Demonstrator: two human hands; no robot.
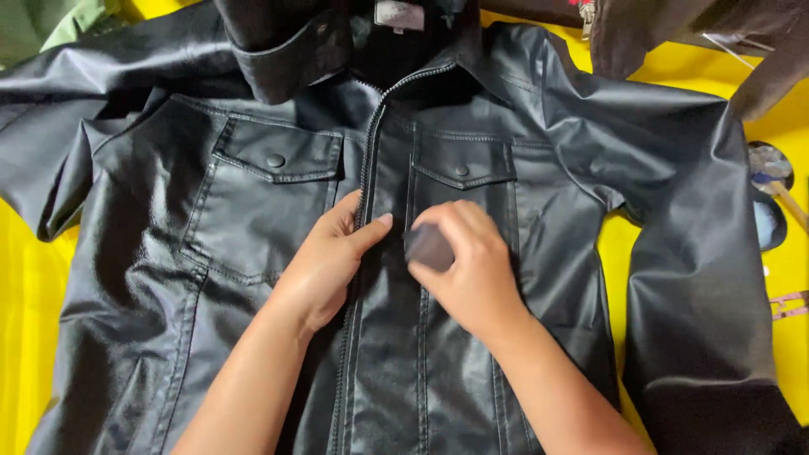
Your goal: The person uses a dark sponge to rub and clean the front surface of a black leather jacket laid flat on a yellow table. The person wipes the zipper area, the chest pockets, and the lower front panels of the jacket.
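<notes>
A black leather jacket [211, 253] lies front-up and spread flat on a yellow surface [25, 295], zipped partway up the middle. My left hand [324, 257] presses on the jacket beside the zipper [366, 160], thumb stretched toward the right. My right hand [468, 265] grips a small dark grey pad [428, 247] and holds it against the leather just right of the zipper, below the right chest pocket [462, 160]. Both hands nearly touch at the centre.
Another dark garment [691, 34] lies at the top right edge. A round shiny object [768, 167] and a wooden stick sit on the yellow surface at the far right. Green fabric [50, 21] shows at the top left corner.
</notes>
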